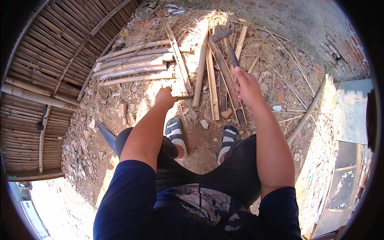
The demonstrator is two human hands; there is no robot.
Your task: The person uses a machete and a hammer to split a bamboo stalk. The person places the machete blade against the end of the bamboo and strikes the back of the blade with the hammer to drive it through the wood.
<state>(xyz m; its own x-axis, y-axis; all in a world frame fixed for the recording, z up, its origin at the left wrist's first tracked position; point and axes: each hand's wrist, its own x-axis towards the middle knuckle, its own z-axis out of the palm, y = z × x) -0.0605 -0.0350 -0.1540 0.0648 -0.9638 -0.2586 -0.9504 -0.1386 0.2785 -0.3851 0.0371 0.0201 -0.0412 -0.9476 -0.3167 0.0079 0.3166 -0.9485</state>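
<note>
My right hand [249, 89] is closed around the handle of a hammer [232, 52]. Its dark, heavy head is raised over split bamboo pieces [212, 86] lying lengthwise ahead of me. My left hand [164, 97] is closed on a tool with a narrow dark blade [184, 97], which looks like a knife; the fingers cover its grip. The blade points right, toward the lower end of a pale bamboo pole [201, 64]; whether they touch I cannot tell. Another split length [178, 58] slants just beyond the left hand.
Several bamboo lengths [136, 65] lie side by side at the far left. Rubble and straw cover the ground [86, 140]. A bamboo-slat wall [36, 52] rises on the left, a worn masonry wall [312, 32] at the back right. A long pole [308, 114] lies to the right.
</note>
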